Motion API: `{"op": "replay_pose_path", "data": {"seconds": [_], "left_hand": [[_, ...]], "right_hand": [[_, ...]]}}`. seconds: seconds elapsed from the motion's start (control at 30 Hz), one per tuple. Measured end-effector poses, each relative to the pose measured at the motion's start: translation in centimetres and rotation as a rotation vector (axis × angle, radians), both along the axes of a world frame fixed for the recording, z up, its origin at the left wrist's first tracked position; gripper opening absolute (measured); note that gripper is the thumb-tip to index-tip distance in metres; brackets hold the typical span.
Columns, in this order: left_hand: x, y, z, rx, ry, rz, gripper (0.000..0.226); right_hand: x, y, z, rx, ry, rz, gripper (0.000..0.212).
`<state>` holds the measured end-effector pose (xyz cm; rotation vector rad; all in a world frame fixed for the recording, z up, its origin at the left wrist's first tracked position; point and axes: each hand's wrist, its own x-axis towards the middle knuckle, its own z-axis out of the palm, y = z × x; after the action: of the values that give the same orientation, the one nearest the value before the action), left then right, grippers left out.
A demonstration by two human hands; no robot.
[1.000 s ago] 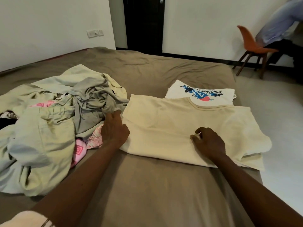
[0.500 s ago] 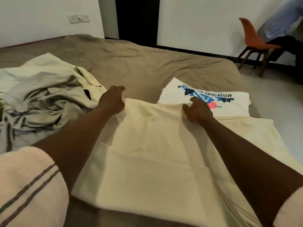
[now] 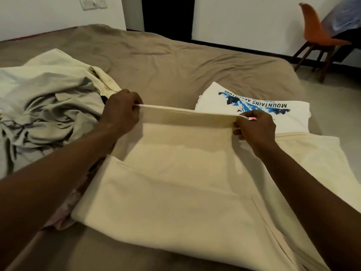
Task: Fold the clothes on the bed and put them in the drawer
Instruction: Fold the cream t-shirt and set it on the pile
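A cream T-shirt (image 3: 175, 182) lies spread on the brown bed (image 3: 175, 61) in front of me. My left hand (image 3: 121, 112) grips its far edge on the left, and my right hand (image 3: 256, 128) grips the same edge on the right. That edge is lifted off the bed and pulled taut between the two hands. Behind my right hand lies a folded white T-shirt (image 3: 289, 118) with a blue mountain print. A heap of unfolded pale green and grey clothes (image 3: 48, 106) fills the left of the bed. No drawer is in view.
An orange chair (image 3: 316, 34) stands on the floor past the bed's far right corner, with a person in a light blue shirt (image 3: 343, 18) next to it. A dark doorway (image 3: 166, 14) is in the far wall. A pink garment (image 3: 68, 208) peeks from under the cream shirt's left side.
Both hands went from lying flat on the cream shirt to its far edge, closed on it and lifted it. The camera has moved closer and lower over the shirt.
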<state>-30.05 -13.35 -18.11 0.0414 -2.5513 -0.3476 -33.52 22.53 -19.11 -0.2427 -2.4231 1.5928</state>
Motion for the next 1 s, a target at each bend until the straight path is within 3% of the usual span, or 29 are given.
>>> {"op": "replay_pose_path", "data": {"seconds": [0.1,0.33,0.53,0.63,0.77,0.9,1.0], "left_hand": [[5.0,-0.3,-0.4,-0.040,0.028,-0.057,0.017],[12.2,0.6,-1.1,-0.311,-0.424,-0.004,0.040],[14.6,0.3,-2.3,-0.362,-0.332,-0.062,0.049],[15.3,-0.5,-2.7,-0.296,-0.237,-0.156,0.050],[15.8,-1.4,-2.0,-0.174,-0.281,-0.327,0.039],[15.3,-2.6,-1.4,-0.071,-0.296,-0.344,0.043],[14.7,-2.6,-1.1,0.028,-0.280,-0.303,0.036]], "right_hand": [[3.9,1.0,-0.6,0.016,0.018,0.007,0.008],[13.7,2.2,-3.3,0.457,-0.021,0.096,0.014],[15.6,2.5,-2.2,0.576,-0.020,0.106,0.014],[16.6,2.6,-1.8,0.691,-0.062,0.152,0.018],[17.2,3.4,-0.9,0.564,-0.136,0.312,0.030],[16.7,4.0,-0.7,0.461,-0.014,0.314,0.030],[15.8,3.9,0.4,0.507,-0.133,0.385,0.029]]}}
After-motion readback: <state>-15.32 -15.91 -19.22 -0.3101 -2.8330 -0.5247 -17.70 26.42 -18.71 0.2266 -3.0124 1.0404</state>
